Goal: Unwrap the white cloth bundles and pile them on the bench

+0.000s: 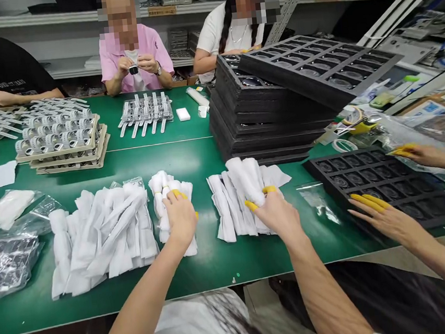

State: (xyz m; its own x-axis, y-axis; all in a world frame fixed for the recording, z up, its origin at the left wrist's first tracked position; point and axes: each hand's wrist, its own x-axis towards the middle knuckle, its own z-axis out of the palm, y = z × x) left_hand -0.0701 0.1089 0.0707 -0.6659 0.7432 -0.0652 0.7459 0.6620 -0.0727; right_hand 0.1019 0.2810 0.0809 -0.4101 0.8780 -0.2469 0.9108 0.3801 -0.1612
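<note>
Lying in soft, crinkled heaps across the table (190, 159), the white wrapped bundles are long and narrow, like folded tissue sleeves. The largest heap (101, 234) sits at about eight o'clock; a small heap (167, 204) lies near the middle, and a third heap (243, 194) just right of it. At one o'clock rises a stack of black trays (265, 115), matte, with rows of round pockets, one tray tilted across the top. A single black tray (385, 183) lies flat at three o'clock. At ten o'clock pale trays (65, 145) hold rows of grey watches, and more watches (145, 111) lie at twelve o'clock. Clear crinkly bags (6, 251) sit at nine o'clock.

The table is covered by a smooth green mat; behind it run shelves, with three people seated along the far side.

The left hand (179, 218), yellow rubber caps on its fingertips, is curled down onto the small heap, gripping bundles. The right hand (276, 211), also capped in yellow, pinches a bundle in the third heap between thumb and fingers. At three o'clock a co-worker's hand (385, 217) rests flat and spread on the single tray's near edge; their other hand (421, 154) touches its far corner.
</note>
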